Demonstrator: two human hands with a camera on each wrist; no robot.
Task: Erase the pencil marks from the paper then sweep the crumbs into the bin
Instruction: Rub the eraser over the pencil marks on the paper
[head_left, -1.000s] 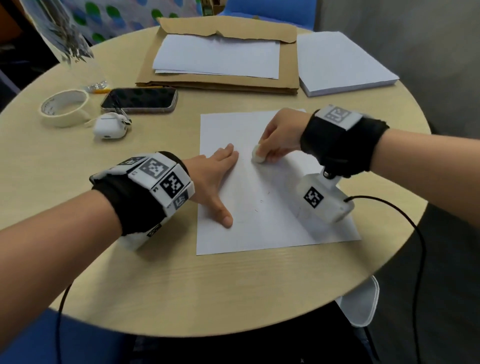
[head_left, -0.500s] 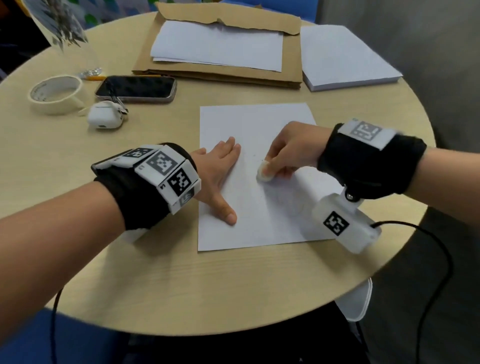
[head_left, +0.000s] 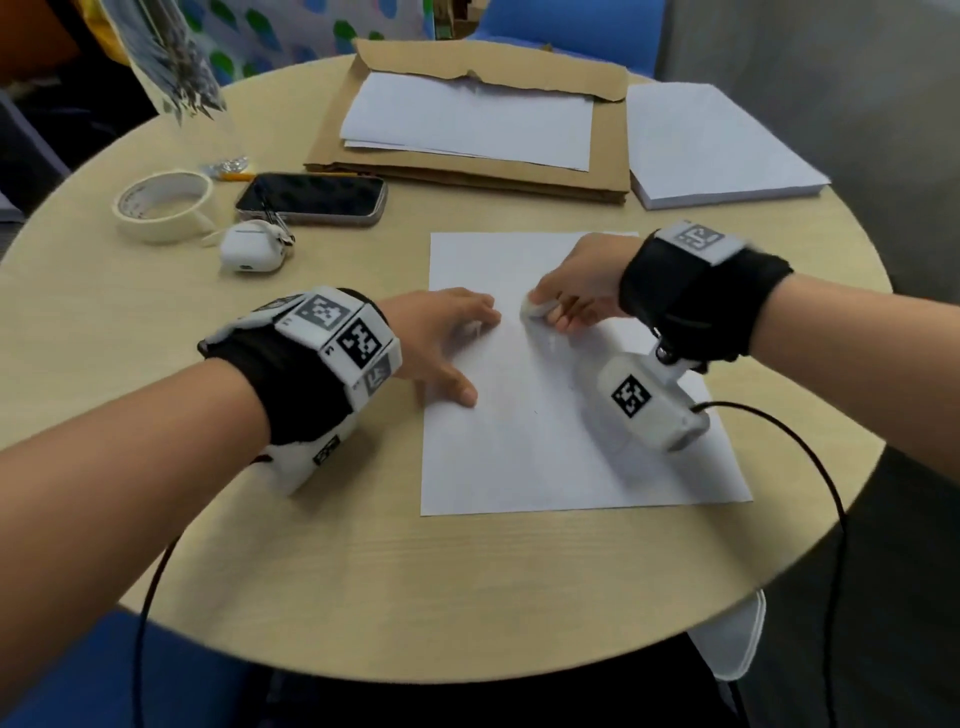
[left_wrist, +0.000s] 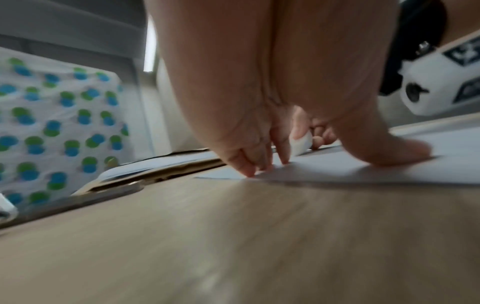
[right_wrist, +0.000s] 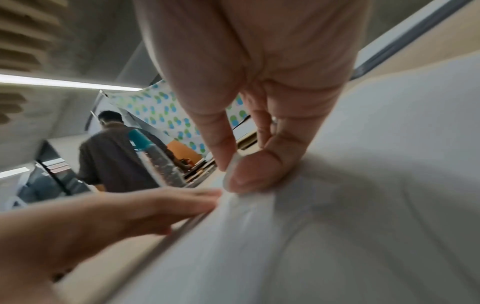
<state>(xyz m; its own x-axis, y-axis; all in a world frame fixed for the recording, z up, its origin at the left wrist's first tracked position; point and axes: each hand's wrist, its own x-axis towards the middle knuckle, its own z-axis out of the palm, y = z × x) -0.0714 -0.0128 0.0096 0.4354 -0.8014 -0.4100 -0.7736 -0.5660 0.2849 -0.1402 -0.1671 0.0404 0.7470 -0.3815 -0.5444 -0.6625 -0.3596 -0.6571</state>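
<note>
A white sheet of paper (head_left: 545, 457) lies on the round wooden table (head_left: 363, 571) in front of me. My left hand (head_left: 447, 343) lies flat with straight fingers on the sheet's left edge and presses it down; the left wrist view shows the fingertips (left_wrist: 249, 170) on the paper (left_wrist: 363, 170). My right hand (head_left: 576, 291) pinches a small white eraser (head_left: 535, 310) between thumb and fingers and holds it against the sheet's upper middle. The eraser (right_wrist: 230, 164) also shows in the right wrist view, on the paper (right_wrist: 337, 226). A few faint specks dot the sheet.
At the back lie a brown envelope with white sheets (head_left: 467, 124) and a paper stack (head_left: 711, 145). To the left are a phone (head_left: 311, 197), a white earbud case (head_left: 252, 252) and a tape roll (head_left: 163, 205). A white bin (head_left: 737, 639) hangs below the table's right edge.
The right hand has rubbed the eraser back and forth over the sheet's middle. The left hand has stayed pressed on the left edge. The head view has shifted slightly.
</note>
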